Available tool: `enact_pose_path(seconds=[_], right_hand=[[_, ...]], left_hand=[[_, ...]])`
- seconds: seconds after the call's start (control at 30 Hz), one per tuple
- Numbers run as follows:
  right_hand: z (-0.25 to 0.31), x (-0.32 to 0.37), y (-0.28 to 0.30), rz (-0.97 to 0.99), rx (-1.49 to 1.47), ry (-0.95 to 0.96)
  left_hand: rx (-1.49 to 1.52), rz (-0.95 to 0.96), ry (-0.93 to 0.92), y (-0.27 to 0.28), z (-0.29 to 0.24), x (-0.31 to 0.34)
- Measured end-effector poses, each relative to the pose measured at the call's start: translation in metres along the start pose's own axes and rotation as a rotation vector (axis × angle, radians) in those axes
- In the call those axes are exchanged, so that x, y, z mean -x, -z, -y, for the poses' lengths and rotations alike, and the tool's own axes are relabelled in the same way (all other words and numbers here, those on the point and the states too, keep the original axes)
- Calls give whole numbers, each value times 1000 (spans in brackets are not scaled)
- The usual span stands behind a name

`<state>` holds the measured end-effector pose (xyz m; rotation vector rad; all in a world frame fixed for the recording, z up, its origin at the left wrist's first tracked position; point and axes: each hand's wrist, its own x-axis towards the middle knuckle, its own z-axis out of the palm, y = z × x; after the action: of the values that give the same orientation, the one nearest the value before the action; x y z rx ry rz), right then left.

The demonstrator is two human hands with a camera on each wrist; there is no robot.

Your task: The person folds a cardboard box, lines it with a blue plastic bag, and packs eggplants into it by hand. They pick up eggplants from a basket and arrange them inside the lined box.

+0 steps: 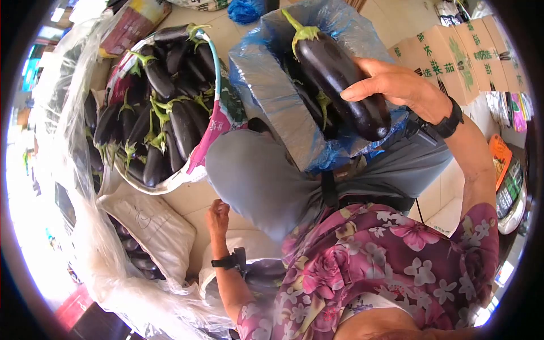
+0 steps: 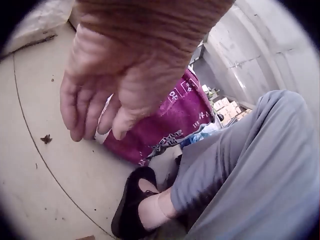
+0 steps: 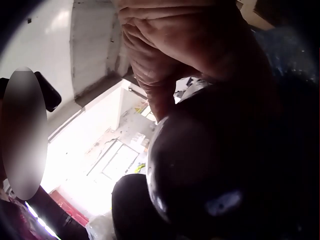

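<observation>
Through the head view I have one large eggplant (image 1: 331, 68) held above a box (image 1: 272, 122) lined with thin bluish plastic, its green stem pointing away from the wearer; I cannot tell whether it touches what lies below. The right hand (image 1: 399, 88) grips it from the side, thumb across the upper face and the other fingers mostly hidden behind. In the right wrist view the eggplant is mainly a dark, glossy bulk. More eggplants (image 1: 306, 102) lie inside the box, partly covered by the held one. The left hand (image 1: 217, 220) hangs near the left knee (image 1: 243, 164), holding nothing; my left wrist view shows its fingers loose and slightly bent over the tiled floor (image 2: 65, 170), with a black shoe (image 2: 125, 215) below. To the left of the box stands a pink-and-white bag (image 1: 207, 144) full of eggplants, with clear plastic sheeting (image 1: 62, 113) beyond it, and printed cartons (image 1: 453, 56) sit at the right.
</observation>
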<state>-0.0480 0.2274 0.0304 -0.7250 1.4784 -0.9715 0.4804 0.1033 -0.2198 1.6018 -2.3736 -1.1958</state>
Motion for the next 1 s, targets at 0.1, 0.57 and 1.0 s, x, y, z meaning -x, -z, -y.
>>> enact_pose_path(seconds=[0.1,0.57,1.0], right_hand=[[-6,-9,10,-41,-3,-308],[-20,-8,67,114,-1,-284],[-3,-32,15,-270,689,887]], left_hand=[[-112,17,-208,-9,0,-10],[383,-10,-183,20,-59,-40],[297,-160,-138,103,-213,-59]])
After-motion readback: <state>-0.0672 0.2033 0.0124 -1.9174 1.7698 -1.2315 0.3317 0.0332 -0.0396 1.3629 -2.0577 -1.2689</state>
